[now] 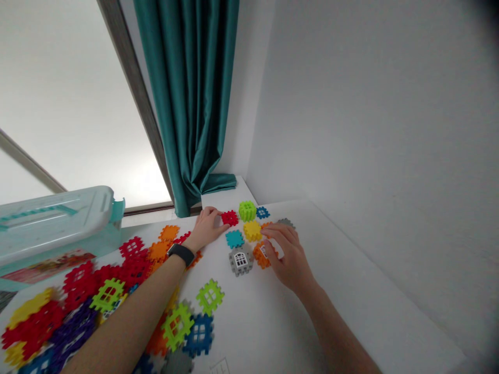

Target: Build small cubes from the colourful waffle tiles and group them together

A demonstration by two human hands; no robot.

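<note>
My left hand [206, 228], with a dark watch on its wrist, has thumb and fingertips at the left edge of a red interlocking tile [230, 218]. My right hand [287, 249] is bent over the right side of the tile group, thumb and index finger apart. Its fingertips are beside a yellow tile [252, 231] and an orange tile [266, 225] partly hidden behind them. Below the thumb lies an orange tile with a white window [262, 254]. Around them are a lime green stack [247, 211], a blue tile [262, 212], a turquoise tile [234, 239] and a grey window tile [240, 259].
Many red, orange, purple and yellow tiles [136, 267] are heaped to the left, partly under my left arm. A lidded turquoise box [58, 223] stands behind the heap. A green curtain [191, 104] hangs at the back; a wall [370, 130] borders the white table [265, 322].
</note>
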